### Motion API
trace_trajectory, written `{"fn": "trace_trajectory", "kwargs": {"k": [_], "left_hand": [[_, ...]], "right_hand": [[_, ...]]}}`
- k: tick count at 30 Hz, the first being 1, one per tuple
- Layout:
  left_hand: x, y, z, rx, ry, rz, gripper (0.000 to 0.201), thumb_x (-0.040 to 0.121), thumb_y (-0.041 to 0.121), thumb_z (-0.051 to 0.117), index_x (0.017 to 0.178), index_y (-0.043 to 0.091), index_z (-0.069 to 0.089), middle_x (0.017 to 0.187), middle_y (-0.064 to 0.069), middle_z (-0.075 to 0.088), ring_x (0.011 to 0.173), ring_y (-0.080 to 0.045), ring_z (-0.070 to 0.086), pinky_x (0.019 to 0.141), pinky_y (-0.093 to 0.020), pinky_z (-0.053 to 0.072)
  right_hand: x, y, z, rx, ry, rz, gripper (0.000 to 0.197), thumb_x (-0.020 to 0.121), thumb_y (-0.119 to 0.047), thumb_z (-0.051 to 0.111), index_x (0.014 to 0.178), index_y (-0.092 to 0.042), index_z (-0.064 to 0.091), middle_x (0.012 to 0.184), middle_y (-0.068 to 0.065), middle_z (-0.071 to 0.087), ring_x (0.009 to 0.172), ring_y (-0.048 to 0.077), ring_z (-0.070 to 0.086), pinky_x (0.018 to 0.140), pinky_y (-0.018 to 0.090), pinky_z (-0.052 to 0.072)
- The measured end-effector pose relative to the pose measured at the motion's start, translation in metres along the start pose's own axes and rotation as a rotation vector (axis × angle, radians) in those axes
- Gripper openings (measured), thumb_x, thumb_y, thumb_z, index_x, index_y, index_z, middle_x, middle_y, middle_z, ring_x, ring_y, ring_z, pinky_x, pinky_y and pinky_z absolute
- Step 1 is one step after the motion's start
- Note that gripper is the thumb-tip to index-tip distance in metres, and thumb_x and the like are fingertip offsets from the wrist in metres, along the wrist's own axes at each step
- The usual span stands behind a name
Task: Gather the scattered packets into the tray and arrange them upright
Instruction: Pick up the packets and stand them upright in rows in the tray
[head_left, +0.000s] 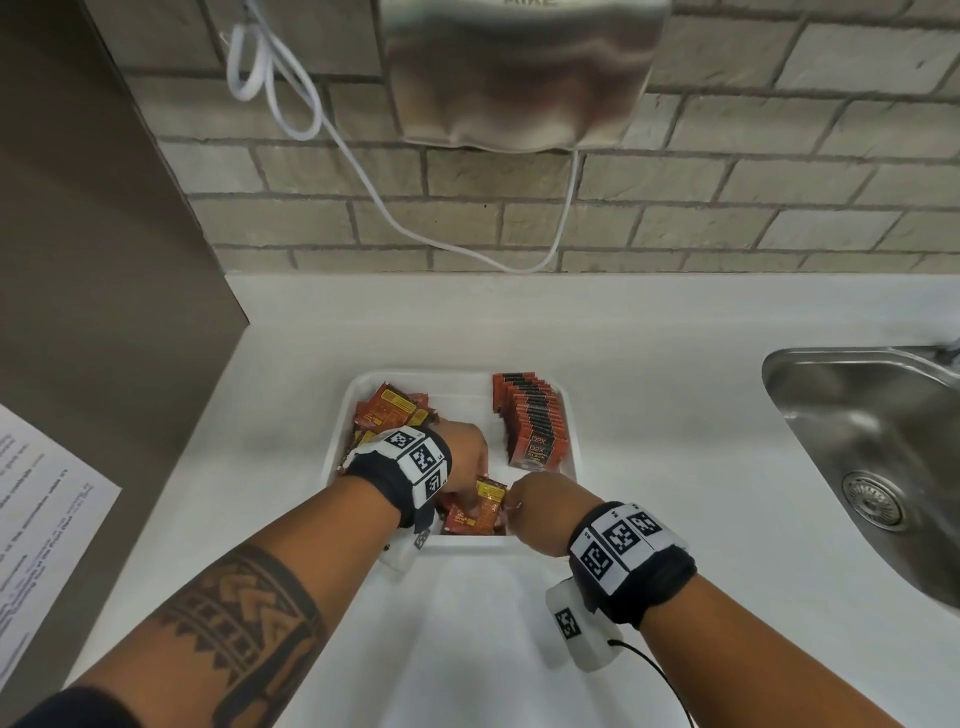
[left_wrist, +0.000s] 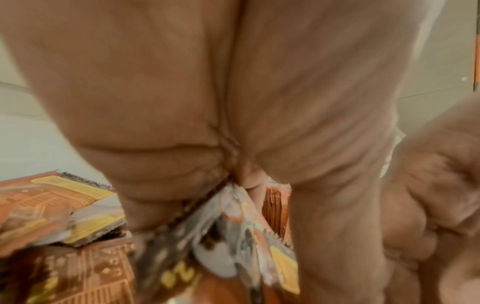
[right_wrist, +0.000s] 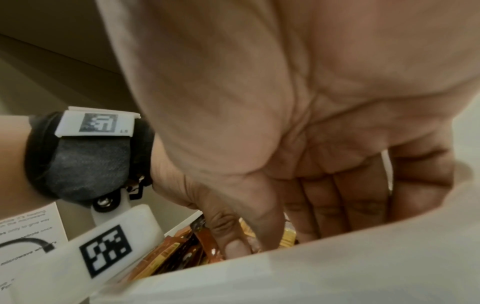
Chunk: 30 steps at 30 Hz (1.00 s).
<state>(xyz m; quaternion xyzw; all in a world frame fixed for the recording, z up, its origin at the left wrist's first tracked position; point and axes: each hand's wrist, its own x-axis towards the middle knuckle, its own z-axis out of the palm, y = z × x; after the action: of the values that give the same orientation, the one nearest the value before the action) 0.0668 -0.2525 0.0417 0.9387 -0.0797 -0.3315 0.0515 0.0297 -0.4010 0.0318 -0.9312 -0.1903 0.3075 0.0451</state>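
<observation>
A white tray (head_left: 457, 375) sits on the white counter. Along its right side stands an upright row of dark red packets (head_left: 535, 421). Loose orange-red packets (head_left: 395, 410) lie heaped at its left. At the tray's front, my left hand (head_left: 470, 499) grips a bunch of packets (head_left: 480, 512). The left wrist view shows the bunch (left_wrist: 228, 236) pinched under the curled left hand (left_wrist: 241, 179). My right hand (head_left: 511, 512) meets that bunch from the right. In the right wrist view the right hand (right_wrist: 285, 232) closes thumb and fingers on a yellow-topped packet (right_wrist: 289, 239) behind the tray wall (right_wrist: 311, 277).
A steel sink (head_left: 883, 441) is set into the counter at the right. A printed sheet (head_left: 41, 519) lies at the left edge beside a grey panel. On the brick wall hangs a metal appliance (head_left: 519, 67) with a white cable (head_left: 363, 171) looping down.
</observation>
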Motion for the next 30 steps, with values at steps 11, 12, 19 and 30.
{"fn": "trace_trajectory", "kwargs": {"k": [11, 12, 19, 30], "left_hand": [[-0.011, -0.011, -0.001, -0.031, 0.030, 0.113, 0.042, 0.080, 0.031, 0.083, 0.117, 0.020, 0.070, 0.112, 0.002, 0.067, 0.098, -0.018, 0.061, 0.079, -0.030, 0.049], [-0.013, -0.016, -0.004, -0.054, 0.050, 0.109, 0.039, 0.080, 0.033, 0.083, 0.115, 0.020, 0.071, 0.110, 0.003, 0.068, 0.098, -0.019, 0.062, 0.081, -0.031, 0.051], [-0.035, -0.062, -0.047, -0.403, 0.212, 0.084, 0.039, 0.082, 0.037, 0.081, 0.115, 0.021, 0.070, 0.104, 0.003, 0.073, 0.095, -0.018, 0.068, 0.092, -0.038, 0.054], [-0.049, -0.074, -0.014, -1.619, 0.162, 0.363, 0.040, 0.092, 0.008, 0.063, 0.132, 0.010, 0.056, 0.113, -0.014, 0.069, 0.103, -0.033, 0.069, 0.083, -0.050, 0.060]], "right_hand": [[-0.012, 0.007, -0.015, 0.111, 0.075, 0.009, 0.038, 0.101, -0.032, 0.048, 0.123, -0.007, 0.065, 0.128, 0.009, 0.062, 0.113, 0.021, 0.060, 0.091, 0.027, 0.047], [-0.014, 0.007, -0.018, 0.123, 0.082, 0.001, 0.039, 0.101, -0.034, 0.048, 0.125, -0.007, 0.064, 0.130, 0.008, 0.061, 0.115, 0.021, 0.058, 0.094, 0.027, 0.046], [-0.010, -0.005, -0.032, 0.507, 0.192, -0.035, 0.032, 0.096, -0.038, 0.059, 0.120, -0.017, 0.063, 0.113, -0.002, 0.067, 0.089, 0.007, 0.066, 0.081, 0.018, 0.052], [0.005, -0.056, -0.058, 0.920, 0.434, -0.136, 0.021, 0.102, -0.029, 0.054, 0.088, -0.014, 0.060, 0.088, 0.012, 0.069, 0.067, 0.020, 0.073, 0.063, 0.033, 0.061]]}}
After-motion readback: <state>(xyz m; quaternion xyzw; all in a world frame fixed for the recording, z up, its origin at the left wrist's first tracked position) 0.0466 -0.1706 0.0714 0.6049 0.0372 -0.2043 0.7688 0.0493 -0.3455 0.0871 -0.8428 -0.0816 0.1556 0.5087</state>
